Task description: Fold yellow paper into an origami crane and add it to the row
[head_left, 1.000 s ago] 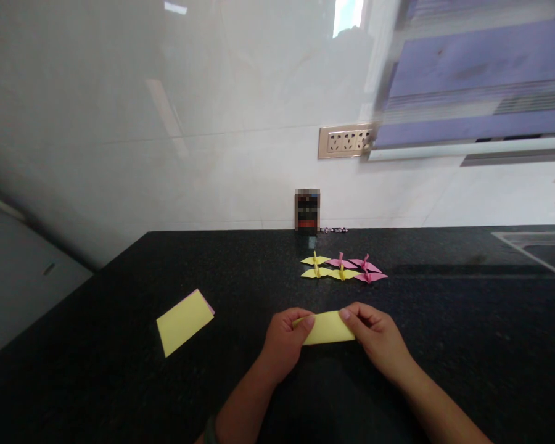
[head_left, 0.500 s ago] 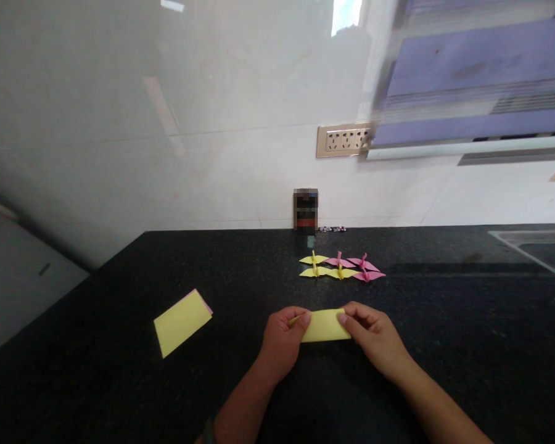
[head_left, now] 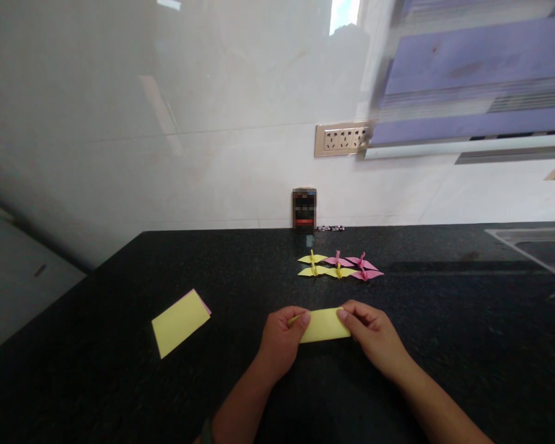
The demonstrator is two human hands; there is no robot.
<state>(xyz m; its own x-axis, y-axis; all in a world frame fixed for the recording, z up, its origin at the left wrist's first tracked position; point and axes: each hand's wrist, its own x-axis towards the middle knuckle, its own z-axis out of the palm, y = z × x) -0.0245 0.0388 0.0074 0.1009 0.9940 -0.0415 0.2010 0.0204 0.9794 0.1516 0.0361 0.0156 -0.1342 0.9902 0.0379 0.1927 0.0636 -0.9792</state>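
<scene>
A folded yellow sheet of paper [head_left: 324, 325] is stretched between my two hands, just above the dark countertop. My left hand [head_left: 284, 339] pinches its left end, thumb on top. At the opposite end, my right hand [head_left: 374, 336] grips the upper right corner between thumb and fingers. Beyond the hands stand several folded paper cranes in two rows, with yellow cranes [head_left: 313, 270] on the left and pink cranes [head_left: 364, 275] on the right. Off to the left lies a stack of yellow paper [head_left: 181, 324], with a pink edge showing beneath it.
The black countertop [head_left: 97, 382] runs back to a pale tiled wall. Against that wall stands a small dark blurred object [head_left: 304, 209] with a beaded strand [head_left: 330, 229] beside it. A sink edge [head_left: 527, 251] shows at the right, below a wall socket panel [head_left: 341, 139].
Both hands keep the same hold on the folded yellow paper. The whole view has shifted very slightly; the cranes and the stack stay in place.
</scene>
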